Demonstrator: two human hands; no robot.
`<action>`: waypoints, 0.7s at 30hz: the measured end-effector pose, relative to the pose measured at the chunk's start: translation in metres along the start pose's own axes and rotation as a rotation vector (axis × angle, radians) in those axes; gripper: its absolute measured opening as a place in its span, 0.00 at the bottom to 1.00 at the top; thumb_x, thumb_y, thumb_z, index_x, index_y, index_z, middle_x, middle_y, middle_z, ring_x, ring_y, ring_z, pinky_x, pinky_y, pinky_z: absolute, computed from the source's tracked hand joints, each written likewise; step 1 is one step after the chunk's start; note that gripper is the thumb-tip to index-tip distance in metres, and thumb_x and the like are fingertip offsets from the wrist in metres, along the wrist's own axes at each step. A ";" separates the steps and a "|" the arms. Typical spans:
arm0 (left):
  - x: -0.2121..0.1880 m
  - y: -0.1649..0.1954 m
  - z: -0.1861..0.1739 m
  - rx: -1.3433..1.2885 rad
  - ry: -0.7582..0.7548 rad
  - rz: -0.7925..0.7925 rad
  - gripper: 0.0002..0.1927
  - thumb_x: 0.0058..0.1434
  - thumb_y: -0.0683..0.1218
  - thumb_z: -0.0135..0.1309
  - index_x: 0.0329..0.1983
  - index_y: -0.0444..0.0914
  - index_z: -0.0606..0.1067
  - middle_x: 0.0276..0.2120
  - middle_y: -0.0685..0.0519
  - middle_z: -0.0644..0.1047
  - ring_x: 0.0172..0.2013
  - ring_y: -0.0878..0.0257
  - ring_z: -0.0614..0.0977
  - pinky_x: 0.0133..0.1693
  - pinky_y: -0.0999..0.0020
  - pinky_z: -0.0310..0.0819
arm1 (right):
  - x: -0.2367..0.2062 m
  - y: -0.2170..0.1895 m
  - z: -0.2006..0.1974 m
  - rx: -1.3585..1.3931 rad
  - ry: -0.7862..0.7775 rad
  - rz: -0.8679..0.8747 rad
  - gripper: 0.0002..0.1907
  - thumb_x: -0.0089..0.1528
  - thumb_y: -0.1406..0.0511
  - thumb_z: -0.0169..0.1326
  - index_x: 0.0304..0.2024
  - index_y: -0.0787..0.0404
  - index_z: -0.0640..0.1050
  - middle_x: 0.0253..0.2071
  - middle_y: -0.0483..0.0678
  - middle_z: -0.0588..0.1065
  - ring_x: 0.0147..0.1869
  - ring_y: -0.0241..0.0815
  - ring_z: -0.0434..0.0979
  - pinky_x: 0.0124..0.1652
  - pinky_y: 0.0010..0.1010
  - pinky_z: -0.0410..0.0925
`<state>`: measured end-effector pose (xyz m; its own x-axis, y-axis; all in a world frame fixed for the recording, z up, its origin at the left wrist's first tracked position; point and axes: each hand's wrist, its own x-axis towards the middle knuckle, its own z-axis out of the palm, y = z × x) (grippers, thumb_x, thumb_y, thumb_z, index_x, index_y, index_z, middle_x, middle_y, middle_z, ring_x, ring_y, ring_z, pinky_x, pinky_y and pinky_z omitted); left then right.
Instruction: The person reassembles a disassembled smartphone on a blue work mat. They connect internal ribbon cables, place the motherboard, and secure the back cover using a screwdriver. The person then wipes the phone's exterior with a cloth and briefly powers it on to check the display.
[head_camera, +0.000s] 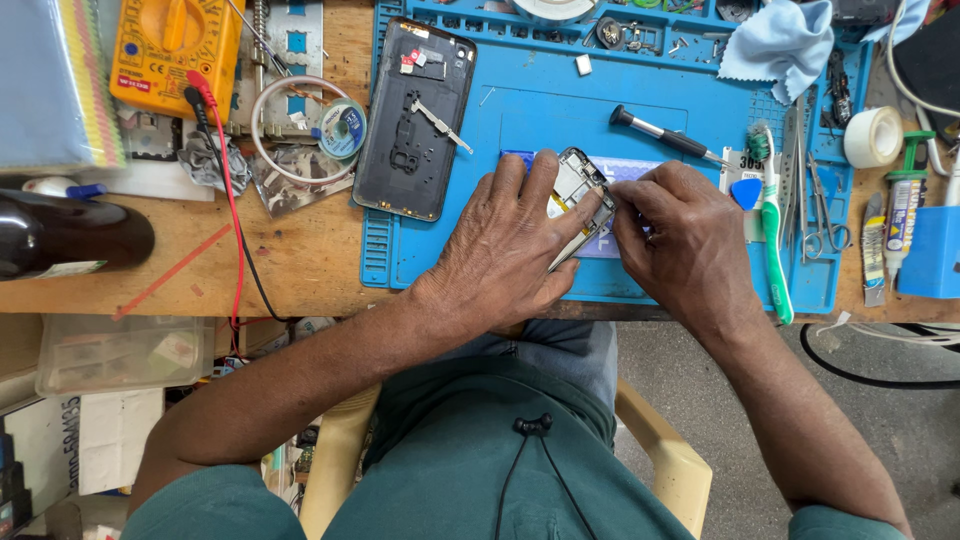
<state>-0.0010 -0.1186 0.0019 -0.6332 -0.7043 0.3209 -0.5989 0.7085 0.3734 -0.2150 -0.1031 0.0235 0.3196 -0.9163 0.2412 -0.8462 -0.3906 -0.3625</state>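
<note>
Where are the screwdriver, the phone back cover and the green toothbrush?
screwdriver (663, 137): head view, on the middle of its black handle.
phone back cover (414, 120): head view, on the middle of its dark inner face.
green toothbrush (775, 250): head view, on its green and white handle.
</note>
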 end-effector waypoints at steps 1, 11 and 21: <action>0.000 0.000 0.000 0.008 -0.002 0.001 0.35 0.54 0.54 0.62 0.64 0.38 0.73 0.50 0.39 0.64 0.46 0.47 0.66 0.46 0.52 0.69 | 0.000 0.000 0.000 -0.002 -0.005 0.004 0.08 0.62 0.73 0.64 0.44 0.64 0.82 0.38 0.51 0.77 0.38 0.45 0.80 0.36 0.34 0.73; 0.000 0.000 0.001 0.024 -0.003 -0.001 0.34 0.53 0.54 0.63 0.63 0.38 0.73 0.50 0.39 0.64 0.46 0.46 0.66 0.46 0.52 0.70 | 0.001 0.001 -0.003 -0.002 -0.005 0.015 0.07 0.62 0.72 0.63 0.44 0.65 0.82 0.37 0.51 0.78 0.37 0.44 0.81 0.34 0.33 0.73; 0.001 0.001 0.000 0.014 0.022 -0.001 0.35 0.52 0.54 0.63 0.63 0.39 0.73 0.50 0.40 0.65 0.46 0.46 0.67 0.46 0.53 0.70 | 0.001 0.002 -0.001 0.031 0.003 0.011 0.08 0.62 0.73 0.63 0.44 0.65 0.82 0.38 0.51 0.77 0.38 0.44 0.81 0.36 0.32 0.74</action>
<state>-0.0020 -0.1187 0.0027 -0.6216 -0.7058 0.3397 -0.6067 0.7081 0.3612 -0.2169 -0.1047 0.0238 0.3088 -0.9203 0.2400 -0.8358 -0.3830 -0.3933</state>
